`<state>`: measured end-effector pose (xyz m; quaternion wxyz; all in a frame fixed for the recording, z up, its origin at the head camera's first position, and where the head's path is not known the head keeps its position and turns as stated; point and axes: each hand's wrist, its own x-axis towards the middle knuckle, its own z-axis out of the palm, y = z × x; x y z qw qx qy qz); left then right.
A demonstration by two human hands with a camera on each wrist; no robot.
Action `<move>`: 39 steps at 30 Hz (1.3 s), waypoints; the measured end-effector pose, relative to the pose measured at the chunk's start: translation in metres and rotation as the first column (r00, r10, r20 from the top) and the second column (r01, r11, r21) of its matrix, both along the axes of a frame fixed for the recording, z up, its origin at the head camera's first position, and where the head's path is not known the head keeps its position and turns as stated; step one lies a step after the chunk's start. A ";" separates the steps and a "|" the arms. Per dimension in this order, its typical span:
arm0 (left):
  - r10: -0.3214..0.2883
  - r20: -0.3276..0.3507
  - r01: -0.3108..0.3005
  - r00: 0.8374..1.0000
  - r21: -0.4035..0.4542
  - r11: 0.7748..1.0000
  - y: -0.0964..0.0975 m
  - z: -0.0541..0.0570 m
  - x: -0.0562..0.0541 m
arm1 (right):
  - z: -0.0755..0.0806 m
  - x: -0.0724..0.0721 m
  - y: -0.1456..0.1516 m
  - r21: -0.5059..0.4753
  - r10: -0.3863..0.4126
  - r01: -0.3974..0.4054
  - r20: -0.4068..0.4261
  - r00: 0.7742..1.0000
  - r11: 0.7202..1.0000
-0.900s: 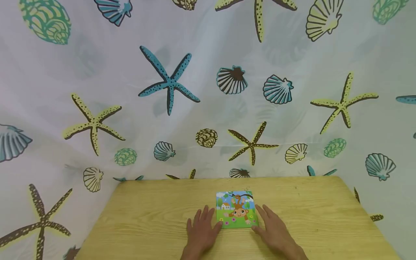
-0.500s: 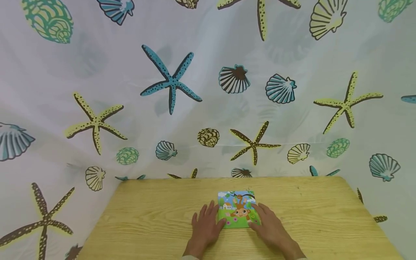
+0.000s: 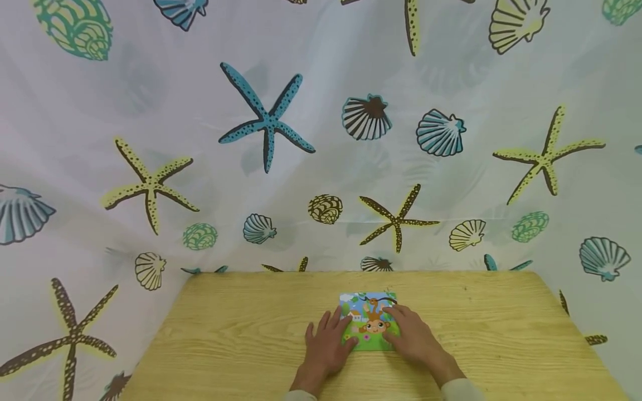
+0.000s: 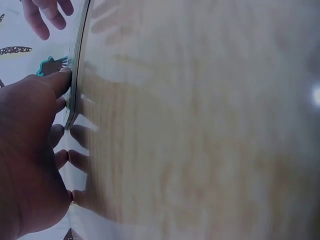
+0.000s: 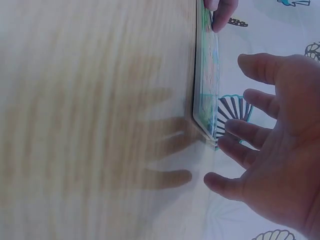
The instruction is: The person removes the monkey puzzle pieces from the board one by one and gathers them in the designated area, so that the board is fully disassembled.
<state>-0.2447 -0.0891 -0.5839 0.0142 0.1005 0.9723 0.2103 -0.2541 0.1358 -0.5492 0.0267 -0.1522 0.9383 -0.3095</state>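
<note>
Showing upside-down cartoon monkey point(image 3: 376, 327): thin, colourful picture board point(image 3: 369, 319).

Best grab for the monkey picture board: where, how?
Likely the left and right edges of the monkey picture board, with left hand and right hand coming in low from either side. It lies flat on the wood-grain table, thin and straight-edged, so pinching from above offers little depth.
</note>
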 end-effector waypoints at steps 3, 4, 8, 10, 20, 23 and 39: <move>0.004 0.006 -0.004 1.000 -0.007 1.000 0.001 -0.001 -0.001 | 0.001 -0.007 -0.001 0.006 0.032 -0.032 -0.029 0.999 0.999; 0.005 0.009 -0.005 1.000 -0.007 1.000 0.001 -0.001 -0.001 | 0.002 -0.010 -0.002 0.006 0.053 -0.053 -0.038 0.998 0.999; 0.008 0.023 -0.008 1.000 0.004 1.000 0.002 0.003 -0.001 | 0.004 -0.022 -0.005 0.016 0.118 -0.118 -0.038 0.992 0.993; 0.007 0.030 -0.007 1.000 0.014 1.000 0.003 0.006 -0.001 | 0.004 -0.028 -0.007 0.024 0.153 -0.153 -0.038 0.987 0.988; 0.005 0.057 -0.008 0.998 0.049 0.999 0.003 0.007 -0.002 | -0.002 -0.053 -0.010 0.052 0.297 -0.294 -0.074 0.952 0.954; 0.004 0.065 -0.007 0.998 0.053 0.999 0.003 0.008 -0.002 | -0.001 -0.057 -0.014 0.064 0.310 -0.305 -0.072 0.948 0.950; 0.000 0.082 -0.002 0.997 0.019 1.000 0.001 0.016 0.003 | -0.001 -0.083 -0.047 0.205 0.234 -0.227 -0.009 0.972 0.952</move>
